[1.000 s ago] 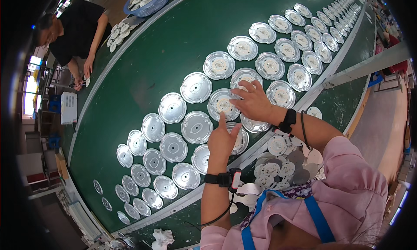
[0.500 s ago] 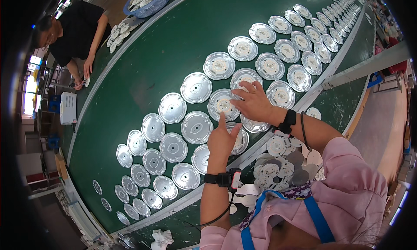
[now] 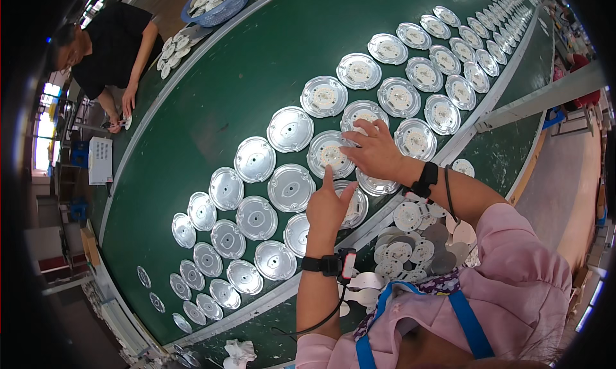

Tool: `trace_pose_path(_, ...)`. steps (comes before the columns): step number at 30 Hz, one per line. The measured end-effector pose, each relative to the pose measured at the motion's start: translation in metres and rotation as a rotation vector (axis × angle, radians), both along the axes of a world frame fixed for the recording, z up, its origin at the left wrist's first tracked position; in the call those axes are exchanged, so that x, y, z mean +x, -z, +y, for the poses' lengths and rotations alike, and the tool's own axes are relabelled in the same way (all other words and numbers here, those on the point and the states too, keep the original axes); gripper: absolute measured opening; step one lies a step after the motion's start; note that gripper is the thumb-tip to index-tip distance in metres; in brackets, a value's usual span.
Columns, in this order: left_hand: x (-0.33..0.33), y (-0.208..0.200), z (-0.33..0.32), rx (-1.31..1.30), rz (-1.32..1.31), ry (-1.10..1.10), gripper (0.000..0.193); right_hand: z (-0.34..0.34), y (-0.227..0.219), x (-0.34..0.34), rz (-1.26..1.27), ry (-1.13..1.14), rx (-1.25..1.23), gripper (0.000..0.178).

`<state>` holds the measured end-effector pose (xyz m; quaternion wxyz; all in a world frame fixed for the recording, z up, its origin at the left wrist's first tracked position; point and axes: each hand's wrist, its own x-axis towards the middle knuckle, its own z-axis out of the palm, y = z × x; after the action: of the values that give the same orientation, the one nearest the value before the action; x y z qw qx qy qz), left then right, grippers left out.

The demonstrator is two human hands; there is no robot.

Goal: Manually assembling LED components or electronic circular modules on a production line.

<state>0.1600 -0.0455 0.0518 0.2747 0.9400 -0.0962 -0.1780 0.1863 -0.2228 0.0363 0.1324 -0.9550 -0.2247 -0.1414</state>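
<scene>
A shiny round metal plate (image 3: 315,166) with a white circuit disc (image 3: 328,154) in its middle lies in front of me. My left hand (image 3: 325,209) has its index finger stretched out, its tip at the disc's near edge; the thumb stands apart. From the right, my right hand (image 3: 378,153) reaches over with spread fingers. Its fingertips touch the right side of the same plate and partly cover another plate (image 3: 364,108) beyond. Neither hand grips anything I can see. Plates to the left, such as this bare one (image 3: 290,188), show no white disc.
Rows of plates run along the green conveyor belt (image 3: 212,93). A metal rail (image 3: 276,298) borders it on my side. Loose white discs (image 3: 407,216) are heaped beside my right forearm. Across the belt, a person (image 3: 122,48) works near a blue basket (image 3: 224,11) full of discs.
</scene>
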Motion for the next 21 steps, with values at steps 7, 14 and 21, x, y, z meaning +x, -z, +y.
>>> trace_pose_path(7,0.000,0.010,0.010,-0.259,-0.138,-0.162,0.058,0.004,-0.018,-0.002,0.172,0.045,0.235,0.021)
trace_pose_path(14,-0.002,-0.004,0.008,-1.507,0.356,-0.944,0.017,0.029,-0.052,-0.023,1.088,-0.098,0.750,0.018)
trace_pose_path(21,0.007,-0.006,0.011,-1.516,0.458,-0.914,0.017,0.041,-0.043,0.033,0.902,0.102,1.052,0.014)
